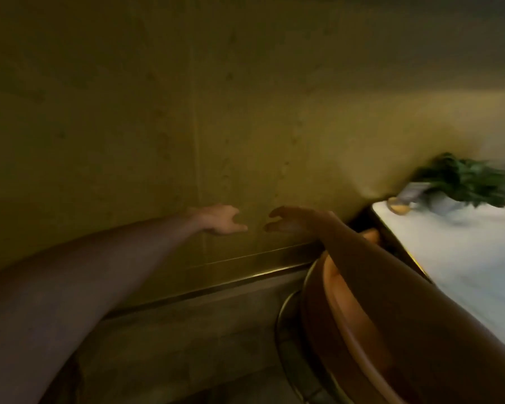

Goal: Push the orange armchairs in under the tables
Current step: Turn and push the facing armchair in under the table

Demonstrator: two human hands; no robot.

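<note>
Head view, blurred and dim: both bare arms reach forward toward a yellowish wall (pixel 129 112). On the left hand (pixel 217 220) the fingers (pixel 239 228) are loosely parted and slightly curled, holding nothing. On the right hand (pixel 289 221) the fingers (pixel 274 212) are likewise loosely spread and curled, empty, with their tips pointing left toward the other hand. The two hands are near each other but apart, both in the air in front of the wall.

One orange armchair (pixel 333 310) sits low at the right, below and nearer than both sets of fingers, well apart from the left hand. The right forearm crosses above its curved back; whether they touch cannot be told. The chair has a rounded, orange-brown backrest with a brighter orange inner face, and a round metal base ring on the floor (pixel 172 345). It stands just beside one white-topped table (pixel 464 258) on the far right, its seat side facing the table edge. On the table's far end stand one green plant (pixel 464 179) and a small blurred object that cannot be identified.
</note>
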